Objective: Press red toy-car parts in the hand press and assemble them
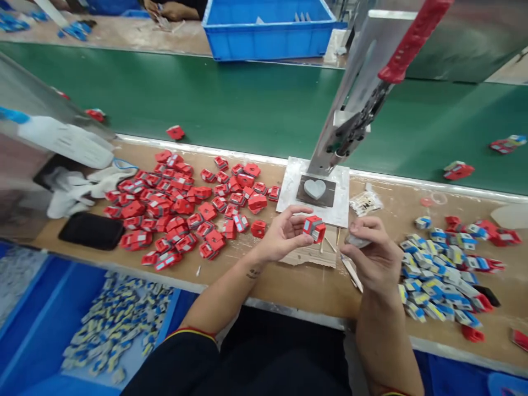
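Note:
My left hand [286, 235] holds a red and grey block-like part [314, 229] between thumb and fingers, over the table in front of the press. In my right hand [373, 247] is a small grey-white piece [357, 240], pinched by the thumb and fingers and partly covered by them. Just beyond my hands, a light grey heart-shaped piece [314, 188] lies on a dark plate on the white base [341, 213] of a hand press. A large pile of red parts [181, 204] is left of my left hand. Many blue, white and yellow pieces [439, 275] lie to the right.
The press's red handle [416, 38] rises at upper right. Behind the table runs a green belt [165, 93] with scattered red parts. A blue crate [270, 41] stands beyond, near another person's hands [169, 11]. A bottle, gloves and a black tray [91, 231] are at left; blue bins are below.

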Motion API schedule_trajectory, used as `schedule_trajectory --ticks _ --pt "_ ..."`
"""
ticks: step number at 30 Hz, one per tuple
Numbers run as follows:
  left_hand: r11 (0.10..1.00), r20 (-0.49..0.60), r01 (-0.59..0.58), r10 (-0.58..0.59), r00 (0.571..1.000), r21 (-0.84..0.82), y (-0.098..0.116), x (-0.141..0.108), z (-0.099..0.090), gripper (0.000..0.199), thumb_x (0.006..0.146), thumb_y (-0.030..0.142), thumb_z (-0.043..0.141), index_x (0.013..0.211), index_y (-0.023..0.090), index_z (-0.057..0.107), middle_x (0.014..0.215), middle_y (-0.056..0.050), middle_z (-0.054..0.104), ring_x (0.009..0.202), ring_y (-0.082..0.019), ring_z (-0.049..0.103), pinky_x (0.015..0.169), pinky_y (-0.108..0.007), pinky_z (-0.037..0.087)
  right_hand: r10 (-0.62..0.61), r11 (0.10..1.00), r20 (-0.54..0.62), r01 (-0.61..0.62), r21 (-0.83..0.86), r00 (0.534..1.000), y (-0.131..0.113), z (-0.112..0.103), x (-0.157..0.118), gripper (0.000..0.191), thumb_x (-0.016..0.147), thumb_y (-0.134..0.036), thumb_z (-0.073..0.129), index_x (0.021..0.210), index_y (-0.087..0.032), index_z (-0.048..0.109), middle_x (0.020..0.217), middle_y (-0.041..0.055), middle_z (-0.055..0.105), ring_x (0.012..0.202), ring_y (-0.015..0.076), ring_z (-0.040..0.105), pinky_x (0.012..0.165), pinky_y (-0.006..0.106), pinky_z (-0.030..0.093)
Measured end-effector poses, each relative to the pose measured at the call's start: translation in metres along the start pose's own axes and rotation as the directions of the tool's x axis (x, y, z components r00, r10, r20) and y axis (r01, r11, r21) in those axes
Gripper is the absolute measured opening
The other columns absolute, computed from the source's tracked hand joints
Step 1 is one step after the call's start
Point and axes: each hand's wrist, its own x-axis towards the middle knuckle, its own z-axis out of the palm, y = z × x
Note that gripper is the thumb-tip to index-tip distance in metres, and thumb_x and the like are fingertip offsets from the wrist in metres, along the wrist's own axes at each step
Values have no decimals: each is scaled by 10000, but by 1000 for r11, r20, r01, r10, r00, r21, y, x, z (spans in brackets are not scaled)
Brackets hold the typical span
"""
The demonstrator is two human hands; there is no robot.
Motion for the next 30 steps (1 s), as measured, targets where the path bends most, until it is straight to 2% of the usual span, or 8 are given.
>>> schedule_trajectory --ticks 6,9,11,14,19,22,27,30 --pt "997 -48 -64 65 997 32 -4 2 -4 557 817 494 909 1233 226 654 1133 -108 801 967 -213 770 810 -296 609 137 973 71 -148 177 988 -7 1 -4 332 971 -252 737 1285 -354 770 1148 61 666 787 150 705 636 321 627" --pt "994 -98 -111 112 989 16 -5 2 -5 530 833 485 900 1250 236 687 1179 -111 801 975 -199 766 786 -269 606 122 980 58 -130 151 991 -10 6 -5 426 950 -256 776 1358 -365 721 1090 35 703 747 132 725 621 283 637" --pt "991 -124 -137 137 983 3 -6 1 -4 511 850 474 888 1271 249 705 1184 -106 803 914 -171 761 703 -227 591 114 990 -1 -113 89 993 -10 11 -5 459 864 -283 878 1297 -337 735 978 9 737 716 131 723 600 249 632" --pt "985 -159 -169 171 972 29 -5 0 -3 478 865 450 879 1276 254 734 1148 -96 808 866 -154 755 626 -191 571 144 989 -43 -145 -18 989 -7 18 -6 358 779 -342 950 1078 -267 769 847 -8 749 649 126 703 593 236 637" --pt "957 -143 -248 270 952 151 -4 1 1 417 883 431 866 1245 245 774 1123 -93 797 971 -197 784 781 -258 642 247 966 -21 -248 -75 969 -9 24 -8 333 774 -400 948 1013 -245 775 829 0 766 650 136 736 623 248 664" --pt "903 -123 -337 379 917 266 -4 2 4 388 886 399 867 1227 233 786 1160 -96 765 998 -200 784 864 -289 654 314 948 -18 -314 -42 949 -12 25 -6 361 751 -437 959 991 -243 771 847 4 781 673 144 760 631 244 674" --pt "824 -121 -438 507 853 359 -6 -3 12 315 922 282 840 1224 257 756 1070 -50 764 942 -163 783 831 -255 639 416 909 4 -416 14 909 -12 24 -7 414 701 -468 983 963 -237 760 809 -2 778 680 157 775 623 247 677" --pt "739 -38 -518 589 808 431 -8 -6 12 377 897 357 865 1234 243 741 1099 -76 775 1034 -212 782 900 -317 641 417 905 22 -417 79 909 -9 24 -9 409 705 -479 979 938 -236 746 820 2 769 688 166 779 622 262 680"
